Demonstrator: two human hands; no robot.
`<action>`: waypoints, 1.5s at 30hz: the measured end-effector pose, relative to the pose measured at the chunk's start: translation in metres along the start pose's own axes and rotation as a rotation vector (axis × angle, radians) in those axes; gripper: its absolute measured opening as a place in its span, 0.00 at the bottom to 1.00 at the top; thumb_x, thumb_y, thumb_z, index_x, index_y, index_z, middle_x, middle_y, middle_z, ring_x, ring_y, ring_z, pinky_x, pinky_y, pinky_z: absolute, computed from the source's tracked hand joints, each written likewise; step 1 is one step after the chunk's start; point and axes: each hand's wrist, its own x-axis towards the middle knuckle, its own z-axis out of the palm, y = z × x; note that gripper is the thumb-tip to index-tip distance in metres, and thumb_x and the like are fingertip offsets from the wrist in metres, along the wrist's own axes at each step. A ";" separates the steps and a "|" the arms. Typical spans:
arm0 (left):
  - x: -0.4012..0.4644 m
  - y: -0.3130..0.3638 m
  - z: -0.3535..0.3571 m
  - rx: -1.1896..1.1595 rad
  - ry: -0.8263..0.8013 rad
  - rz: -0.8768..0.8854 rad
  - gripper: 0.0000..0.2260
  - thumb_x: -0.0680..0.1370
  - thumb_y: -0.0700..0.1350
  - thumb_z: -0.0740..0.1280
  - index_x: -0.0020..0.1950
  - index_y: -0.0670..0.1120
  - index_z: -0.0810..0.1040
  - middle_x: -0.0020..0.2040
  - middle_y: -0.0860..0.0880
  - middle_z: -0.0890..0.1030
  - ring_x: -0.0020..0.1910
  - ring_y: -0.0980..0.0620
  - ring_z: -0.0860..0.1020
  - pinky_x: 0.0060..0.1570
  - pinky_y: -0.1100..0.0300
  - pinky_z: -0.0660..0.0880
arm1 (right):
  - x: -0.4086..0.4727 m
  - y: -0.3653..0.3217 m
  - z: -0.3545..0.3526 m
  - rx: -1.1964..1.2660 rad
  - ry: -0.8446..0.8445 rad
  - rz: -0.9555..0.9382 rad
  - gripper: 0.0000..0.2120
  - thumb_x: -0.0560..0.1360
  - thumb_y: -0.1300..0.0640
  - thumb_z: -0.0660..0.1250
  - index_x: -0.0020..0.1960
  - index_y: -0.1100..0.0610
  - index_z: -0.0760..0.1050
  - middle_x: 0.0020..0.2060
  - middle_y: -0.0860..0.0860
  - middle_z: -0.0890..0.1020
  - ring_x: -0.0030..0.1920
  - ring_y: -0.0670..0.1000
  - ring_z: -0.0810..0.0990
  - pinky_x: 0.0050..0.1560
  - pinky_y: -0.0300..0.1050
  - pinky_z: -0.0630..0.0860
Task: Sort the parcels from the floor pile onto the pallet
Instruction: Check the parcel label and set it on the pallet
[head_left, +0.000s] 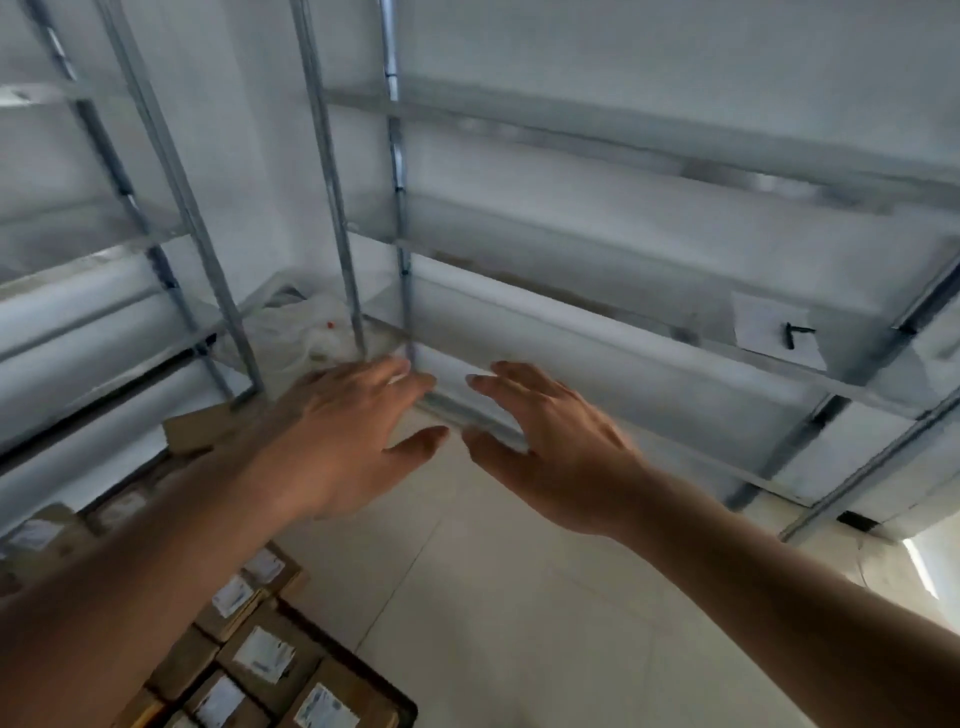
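Both my hands are stretched out in front of me, above the pale tiled floor (498, 597), and hold nothing. My left hand (343, 436) has its fingers spread and straight, thumb pointing right. My right hand (550, 441) mirrors it, fingers spread, thumb pointing left. Several brown cardboard parcels (260, 660) with white labels lie packed side by side at the lower left on a dark pallet (408, 709), whose edge shows at the bottom. Another brown box (202, 428) lies behind my left forearm, partly hidden. The whole view is blurred.
Grey metal shelving (623, 332) runs along the white wall ahead and to the right, and another rack (171, 171) stands at the left. A white plastic bag (306, 332) sits in the corner under the shelves. A paper label (776, 332) hangs on the right shelf.
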 end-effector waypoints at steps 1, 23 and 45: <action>0.014 0.000 0.003 0.008 -0.017 -0.051 0.32 0.80 0.69 0.50 0.83 0.60 0.54 0.83 0.57 0.53 0.81 0.54 0.55 0.77 0.50 0.55 | 0.019 0.014 -0.001 -0.004 -0.036 -0.039 0.31 0.82 0.33 0.57 0.82 0.42 0.61 0.82 0.45 0.62 0.80 0.51 0.63 0.76 0.50 0.63; 0.246 -0.207 0.042 -0.096 -0.070 -0.578 0.34 0.74 0.72 0.47 0.77 0.61 0.61 0.75 0.55 0.70 0.70 0.52 0.73 0.67 0.46 0.74 | 0.433 0.068 0.092 0.070 -0.487 -0.494 0.30 0.83 0.33 0.57 0.81 0.43 0.62 0.80 0.46 0.64 0.79 0.50 0.64 0.78 0.55 0.64; 0.580 -0.455 0.107 -0.144 -0.092 -0.783 0.30 0.81 0.66 0.57 0.81 0.56 0.59 0.75 0.50 0.71 0.67 0.47 0.76 0.62 0.48 0.75 | 0.859 0.113 0.221 -0.014 -0.691 -0.523 0.29 0.83 0.35 0.55 0.79 0.48 0.65 0.80 0.51 0.64 0.79 0.56 0.65 0.77 0.57 0.64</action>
